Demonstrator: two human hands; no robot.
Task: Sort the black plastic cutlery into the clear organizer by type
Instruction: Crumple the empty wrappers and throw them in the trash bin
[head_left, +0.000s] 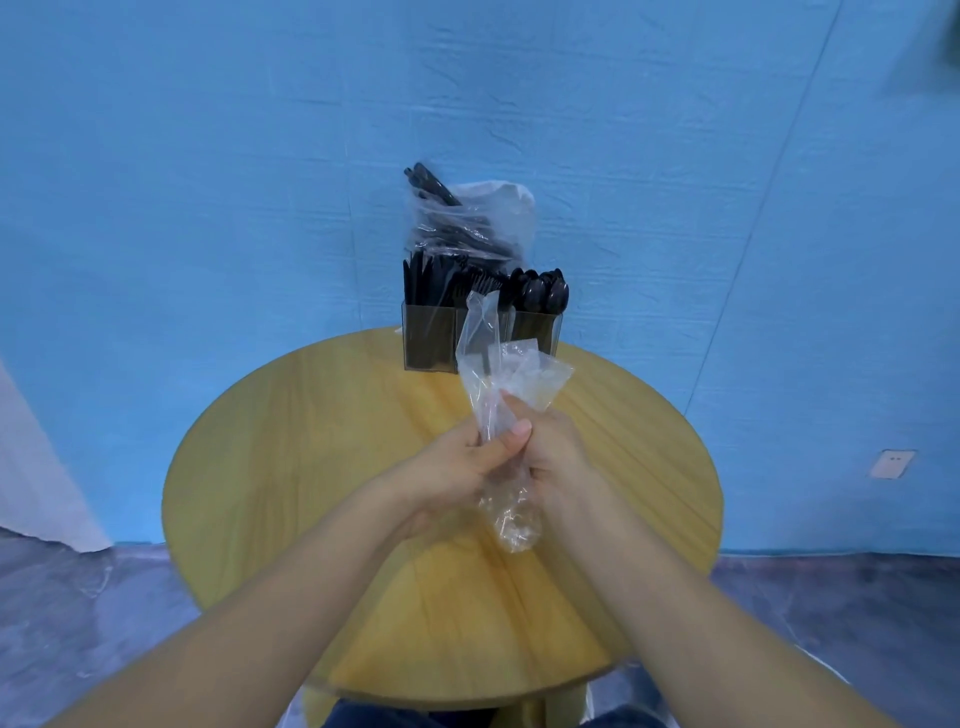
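While both your left hand (467, 462) and right hand (550, 447) pinch the wrapper (488, 374), you're unwrapping; next, pull its utensil (487, 364) free for the organizer (431, 338)

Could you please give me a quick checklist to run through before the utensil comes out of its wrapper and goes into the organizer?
1. Both hands grip the wrapper: left hand and right hand closed on it: ok.
2. Wrapper opened: cannot tell.
3. Utensil type inside: only a dark handle shows: cannot tell.
4. Organizer upright on the table: ok.
5. Room left in compartments: cannot tell.
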